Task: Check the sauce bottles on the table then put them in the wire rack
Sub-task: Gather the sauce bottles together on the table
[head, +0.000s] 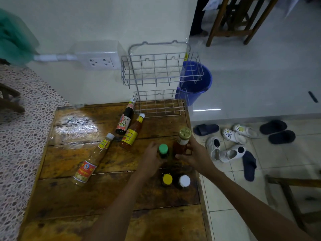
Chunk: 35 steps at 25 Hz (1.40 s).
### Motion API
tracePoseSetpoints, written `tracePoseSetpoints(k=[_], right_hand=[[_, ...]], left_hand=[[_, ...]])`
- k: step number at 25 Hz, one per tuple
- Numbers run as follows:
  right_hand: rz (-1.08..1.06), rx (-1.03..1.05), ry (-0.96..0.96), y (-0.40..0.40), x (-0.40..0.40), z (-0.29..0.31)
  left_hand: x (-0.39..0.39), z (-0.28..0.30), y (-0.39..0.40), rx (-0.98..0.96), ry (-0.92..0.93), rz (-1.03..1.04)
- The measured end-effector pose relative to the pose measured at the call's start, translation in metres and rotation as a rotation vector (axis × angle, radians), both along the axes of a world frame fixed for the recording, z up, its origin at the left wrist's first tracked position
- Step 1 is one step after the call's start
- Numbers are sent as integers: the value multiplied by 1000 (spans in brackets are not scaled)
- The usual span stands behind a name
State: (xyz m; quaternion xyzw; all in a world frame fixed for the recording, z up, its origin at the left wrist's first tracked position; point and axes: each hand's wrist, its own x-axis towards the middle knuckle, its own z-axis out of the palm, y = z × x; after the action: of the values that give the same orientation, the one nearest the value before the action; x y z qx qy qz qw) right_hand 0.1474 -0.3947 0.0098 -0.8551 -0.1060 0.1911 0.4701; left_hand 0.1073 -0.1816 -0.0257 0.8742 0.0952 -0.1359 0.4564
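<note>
A two-tier wire rack [161, 70] stands at the far edge of the wooden table [83, 193], against the wall. My right hand [192, 155] grips an upright red sauce jar with a gold lid [184, 136]. My left hand [150, 159] holds a dark bottle with a green cap [163, 149] right beside it. Nearer me stand a yellow-capped bottle [167, 179] and a white-capped bottle [184, 181]. Three bottles lie flat: a dark sauce bottle [124, 121], a red chili sauce bottle [132, 133] and a pale yellow sauce bottle [92, 161].
A blue bucket [199, 80] stands on the floor behind the rack. Several sandals and clogs [232, 145] lie on the tiles right of the table. A wall socket [100, 62] is left of the rack. Wooden chair legs [231, 23] show at the top right.
</note>
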Motion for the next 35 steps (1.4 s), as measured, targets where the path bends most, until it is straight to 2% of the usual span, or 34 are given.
tracePoseSetpoints(k=[10, 22, 26, 30, 35], right_hand=[[30, -1, -42, -18, -23, -22], [55, -61, -23, -12, -23, -18], [169, -23, -11, -16, -15, 15], [320, -122, 57, -29, 24, 71], [407, -241, -117, 14, 88, 134]], left_hand=[[-16, -4, -6, 62, -13, -111], [-24, -7, -1, 26, -32, -132], [-37, 5, 18, 14, -65, -119], [-55, 18, 63, 40, -122, -14], [-70, 31, 132, 130, -196, 207]])
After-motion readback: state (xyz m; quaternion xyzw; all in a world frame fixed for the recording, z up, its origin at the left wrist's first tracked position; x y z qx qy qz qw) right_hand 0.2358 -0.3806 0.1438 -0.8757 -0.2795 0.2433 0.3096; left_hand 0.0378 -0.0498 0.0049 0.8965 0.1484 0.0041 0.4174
